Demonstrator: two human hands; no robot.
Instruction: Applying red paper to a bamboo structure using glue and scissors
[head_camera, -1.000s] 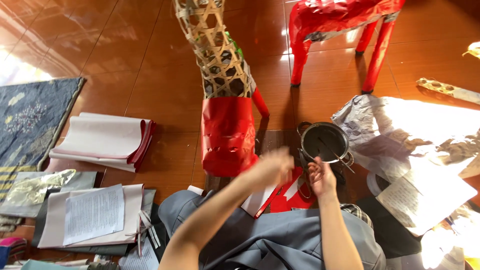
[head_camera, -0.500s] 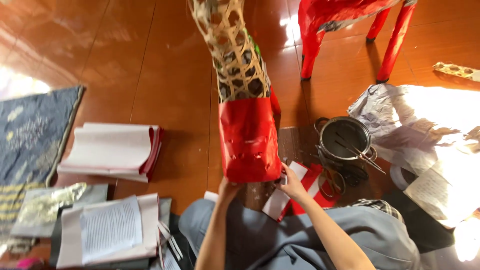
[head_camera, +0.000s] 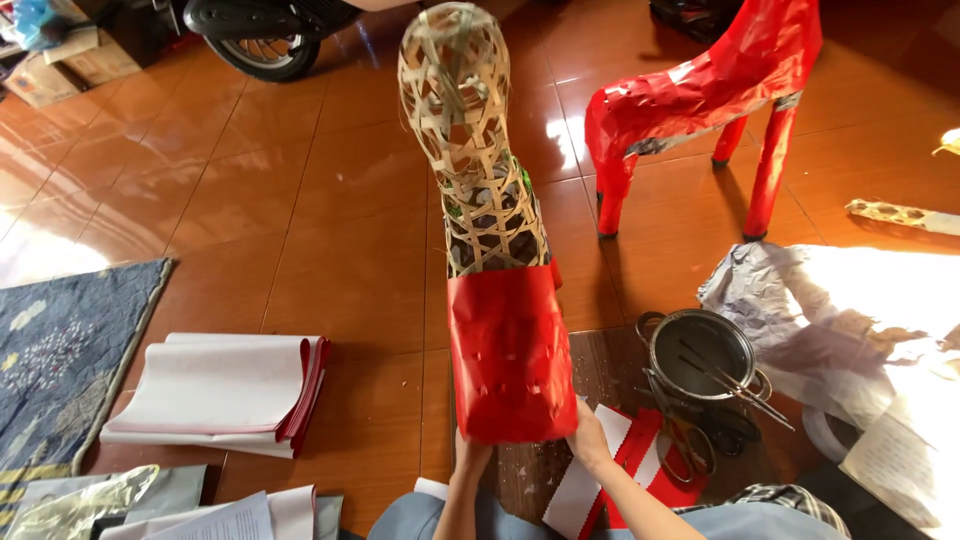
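Your left hand (head_camera: 470, 462) gripped the lower left corner of the bamboo frame figure (head_camera: 470, 170), its fingers tucked under the bottom edge of the red paper covering (head_camera: 510, 350). Your right hand (head_camera: 588, 440) pressed against the lower right corner of the same red paper, fingers closed on its edge. Both hands were clamped on the figure, one on each side of its base, with the figure rising straight away from you between them. The woven upper part of it stood bare, and only the lower part was wrapped in red.

Just beside your right hand, red and white paper strips (head_camera: 612, 462) lay on the floor, touching the wrist side. Beyond them, scissors (head_camera: 685, 445) rested near a metal pot (head_camera: 700, 352) with thin sticks laid across its rim. Crumpled grey paper (head_camera: 790, 310) spread to the right of the pot.

To your left, well apart from the hands, a folded stack of white and red paper sheets (head_camera: 215, 392) lay on the tiled floor (head_camera: 300, 200), near a blue rug (head_camera: 60, 350). Farther off stood a red paper-covered animal figure (head_camera: 710, 90) on four legs.
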